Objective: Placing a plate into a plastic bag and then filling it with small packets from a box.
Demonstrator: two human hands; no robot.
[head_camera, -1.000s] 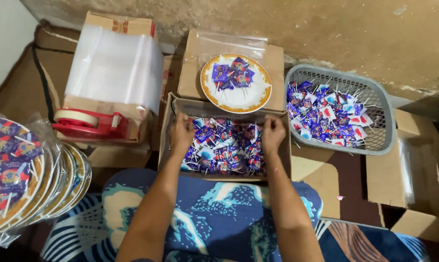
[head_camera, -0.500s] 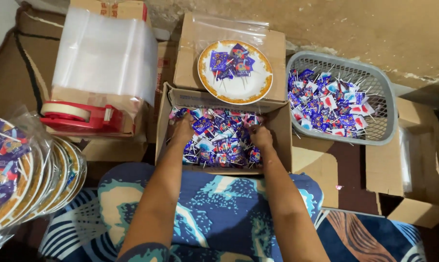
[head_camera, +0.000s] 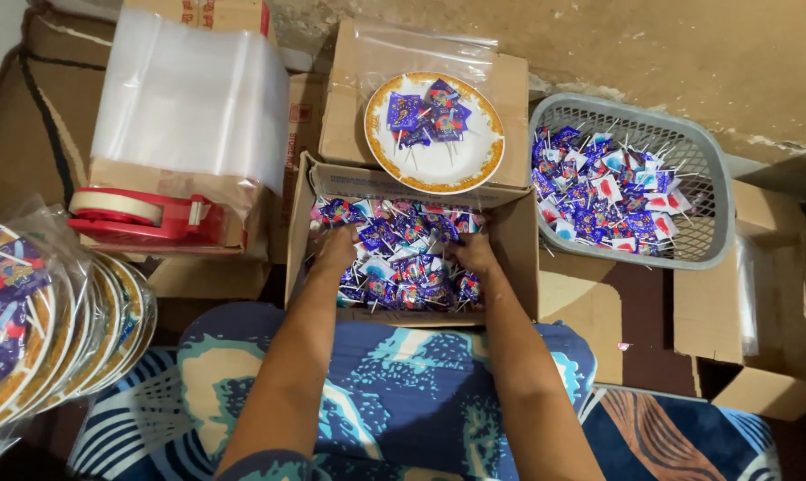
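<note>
Hands dig into the cardboard box [head_camera: 510, 233] of wrapped lollipops [head_camera: 403, 258]; left hand [head_camera: 333, 249] and right hand [head_camera: 474, 254] lie curled among them, grip hidden; gathering seems underway; next, lifting a bunch toward the plate [head_camera: 381, 151] calls for a firm pinch.

Even overhead light, sharp focus (corners dim, slight edge distortion).

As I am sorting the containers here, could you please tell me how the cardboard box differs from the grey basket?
The cardboard box is brown with solid walls; the grey basket is plastic mesh. Both hands, left hand and right hand, are in the box; none is in the basket. Both hold small wrapped sweets on sticks.
</note>
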